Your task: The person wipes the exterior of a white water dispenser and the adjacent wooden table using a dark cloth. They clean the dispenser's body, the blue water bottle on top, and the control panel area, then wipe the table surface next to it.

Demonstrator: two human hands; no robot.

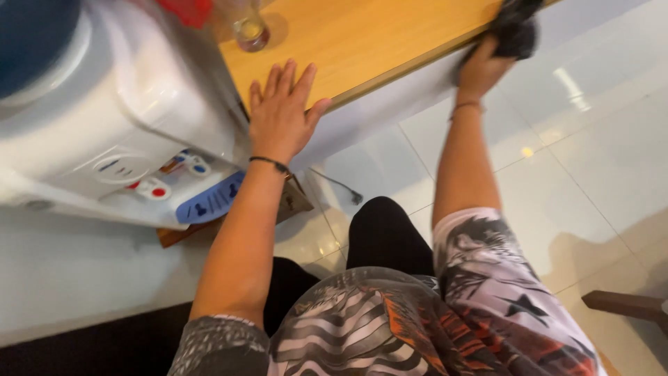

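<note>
Left hand (282, 111) flat, fingers spread, on counter (362, 42) near edge. Right hand (481, 66) gripping dark cloth (516, 31), apparently at the same edge; keep pressure even, brace firm.

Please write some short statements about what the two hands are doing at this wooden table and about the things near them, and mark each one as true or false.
1. The left hand lies flat and open on the wooden table. True.
2. The right hand holds a dark cloth at the table's edge. True.
3. The small glass stands on the floor. False: it stands on the table.
4. A white water dispenser stands beside the table. True.
5. The left hand grips the glass. False: the glass stands apart from it.
</note>
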